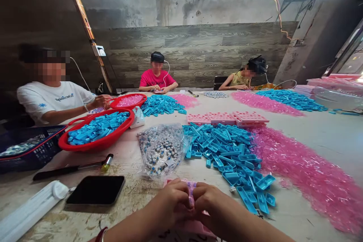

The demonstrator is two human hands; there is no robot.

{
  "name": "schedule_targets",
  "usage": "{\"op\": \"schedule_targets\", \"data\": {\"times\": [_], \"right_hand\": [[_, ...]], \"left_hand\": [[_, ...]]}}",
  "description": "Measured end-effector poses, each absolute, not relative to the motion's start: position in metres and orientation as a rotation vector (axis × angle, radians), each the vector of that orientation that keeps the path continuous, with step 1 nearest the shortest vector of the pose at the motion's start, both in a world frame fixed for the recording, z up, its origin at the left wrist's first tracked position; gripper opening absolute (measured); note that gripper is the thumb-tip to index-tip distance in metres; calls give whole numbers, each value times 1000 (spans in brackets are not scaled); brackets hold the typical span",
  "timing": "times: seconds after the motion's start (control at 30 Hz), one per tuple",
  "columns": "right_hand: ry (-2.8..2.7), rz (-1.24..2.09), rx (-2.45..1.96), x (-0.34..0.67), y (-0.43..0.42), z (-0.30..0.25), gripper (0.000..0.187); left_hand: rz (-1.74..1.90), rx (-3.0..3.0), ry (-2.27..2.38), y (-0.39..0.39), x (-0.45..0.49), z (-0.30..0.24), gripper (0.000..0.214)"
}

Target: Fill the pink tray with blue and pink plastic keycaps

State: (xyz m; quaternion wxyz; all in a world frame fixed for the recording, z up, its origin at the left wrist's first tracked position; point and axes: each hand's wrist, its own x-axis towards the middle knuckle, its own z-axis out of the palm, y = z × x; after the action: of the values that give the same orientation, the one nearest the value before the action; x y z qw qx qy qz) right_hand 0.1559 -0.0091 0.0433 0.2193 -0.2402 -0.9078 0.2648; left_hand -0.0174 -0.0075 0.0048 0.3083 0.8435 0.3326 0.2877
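My left hand (171, 202) and my right hand (210, 200) meet at the table's near edge, fingers curled together round a small pink plastic piece (191, 189). A flat pink part (195, 227) lies under my wrists. Just beyond my hands sits a clear bag of small grey and white parts (161, 151). To the right of it spreads a heap of blue plastic pieces (229, 155), and further right a long drift of clear pink pieces (306, 170).
A black phone (96, 190), a dark tool with a yellow tip (70, 169) and a white tube (28, 210) lie at my left. Red basins (96, 130) hold blue and pink parts. Pink trays (227, 118) sit mid-table. Three other people work at the far side.
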Motion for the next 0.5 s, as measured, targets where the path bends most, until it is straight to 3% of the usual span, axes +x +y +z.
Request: {"op": "schedule_targets", "data": {"times": [0.5], "right_hand": [[-2654, 634, -933, 159, -10, 48, 19]], "left_hand": [[773, 2376, 800, -10, -22, 5, 13]]}}
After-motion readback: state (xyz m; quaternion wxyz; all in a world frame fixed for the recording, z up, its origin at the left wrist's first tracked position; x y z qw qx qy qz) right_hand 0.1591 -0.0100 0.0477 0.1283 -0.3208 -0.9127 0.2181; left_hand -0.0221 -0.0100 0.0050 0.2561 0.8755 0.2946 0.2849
